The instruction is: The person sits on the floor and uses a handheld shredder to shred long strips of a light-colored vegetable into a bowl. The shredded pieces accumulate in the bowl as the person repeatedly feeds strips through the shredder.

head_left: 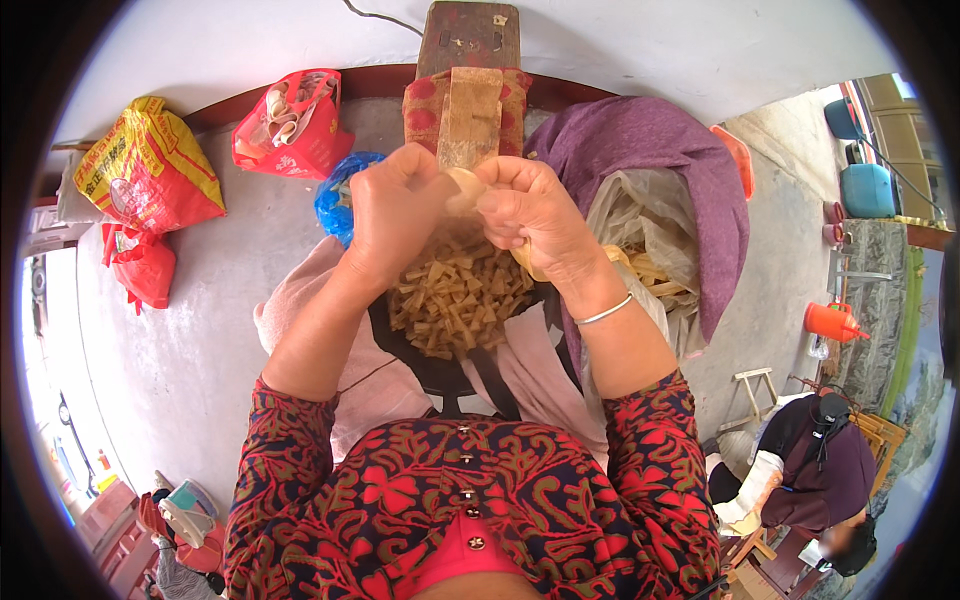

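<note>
In front of my chest both hands come together on a thin, pale yellow strip (464, 188). My left hand (395, 210) is closed on the strip's left side, fingers partly blurred. My right hand (540, 212), with a silver bangle at the wrist, pinches the other side between thumb and forefinger; more pale yellow strip shows beneath its palm. Under them, a dark basin (440, 375) at my lap holds a heap of small folded brownish-yellow pieces (460, 300). Just beyond my hands a worn wooden board (472, 115) rests on a red patterned cloth (422, 105).
Right of the basin, a purple cloth (700, 190) surrounds a clear plastic bag (650, 215) with long yellowish strips. A blue bag (335, 200), a red bag (300, 140) and a yellow-red sack (155, 170) stand left. Another person (820, 460) sits at the lower right.
</note>
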### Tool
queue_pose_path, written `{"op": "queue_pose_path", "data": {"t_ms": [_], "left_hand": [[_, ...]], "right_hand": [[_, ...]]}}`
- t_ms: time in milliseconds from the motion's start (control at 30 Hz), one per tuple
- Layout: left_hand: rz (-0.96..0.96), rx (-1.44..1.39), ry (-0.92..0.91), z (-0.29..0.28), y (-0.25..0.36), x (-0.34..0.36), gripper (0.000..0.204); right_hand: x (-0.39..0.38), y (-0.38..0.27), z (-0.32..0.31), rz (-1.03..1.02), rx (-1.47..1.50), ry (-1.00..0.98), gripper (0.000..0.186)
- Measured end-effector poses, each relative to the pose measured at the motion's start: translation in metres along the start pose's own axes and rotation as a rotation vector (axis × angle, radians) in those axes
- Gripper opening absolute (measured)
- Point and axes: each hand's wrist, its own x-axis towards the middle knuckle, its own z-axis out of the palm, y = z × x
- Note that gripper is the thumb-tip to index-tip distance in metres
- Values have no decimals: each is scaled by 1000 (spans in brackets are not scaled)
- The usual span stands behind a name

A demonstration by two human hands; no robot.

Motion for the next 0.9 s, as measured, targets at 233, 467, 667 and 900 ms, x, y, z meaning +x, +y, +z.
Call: {"op": "queue_pose_path", "data": {"t_ms": [233, 467, 667, 900], "left_hand": [[335, 20, -323, -15, 12, 2, 20], [-237, -892, -548, -21, 7, 6, 19], [-121, -1314, -656, -32, -14, 5, 29], [188, -160, -551, -58, -8, 23, 47]], "right_hand": [[2, -3, 9, -88, -277, 138, 7], [-4, -9, 10, -123, -387, 68, 6], [-15, -34, 2, -268, -555, 142, 8], [-12, -25, -10, -329, -805, 141, 8]]}}
